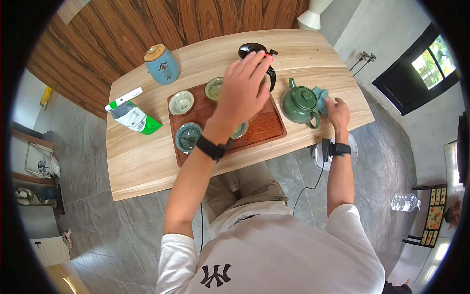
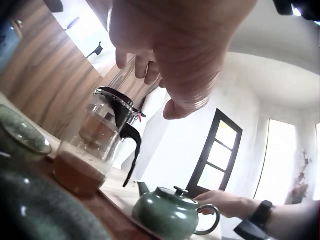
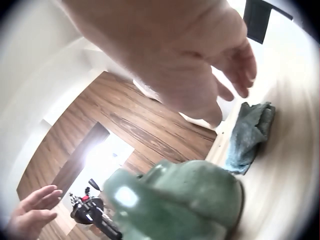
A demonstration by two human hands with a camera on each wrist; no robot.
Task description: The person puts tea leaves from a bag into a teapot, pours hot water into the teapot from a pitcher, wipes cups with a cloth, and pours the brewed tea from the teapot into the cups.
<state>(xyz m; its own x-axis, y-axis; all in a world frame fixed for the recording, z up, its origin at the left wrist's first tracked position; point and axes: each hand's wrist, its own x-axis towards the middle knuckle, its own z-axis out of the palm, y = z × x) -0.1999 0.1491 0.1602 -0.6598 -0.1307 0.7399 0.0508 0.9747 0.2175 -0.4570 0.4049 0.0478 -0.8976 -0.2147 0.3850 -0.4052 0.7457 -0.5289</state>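
Observation:
My left hand [image 1: 244, 84] reaches across the wooden tray [image 1: 268, 125], fingers out, just short of the black lid of a glass pitcher [image 1: 258, 51]. In the left wrist view that hand [image 2: 175, 55] hovers above the pitcher [image 2: 97, 145], which holds brown tea, and grips nothing. My right hand [image 1: 337, 111] rests open on the table beside a green teapot [image 1: 299, 104] and a blue-green cloth [image 1: 320, 98]. In the right wrist view its fingers [image 3: 235, 55] spread over the cloth [image 3: 250, 135], behind the teapot [image 3: 185, 200].
Several glazed cups sit on the tray, such as one at the back left [image 1: 181, 102] and one at the front left [image 1: 188, 136]. A blue canister [image 1: 162, 63] and a green-white pouch [image 1: 133, 116] lie to the left. A water bottle [image 1: 404, 201] stands on the floor.

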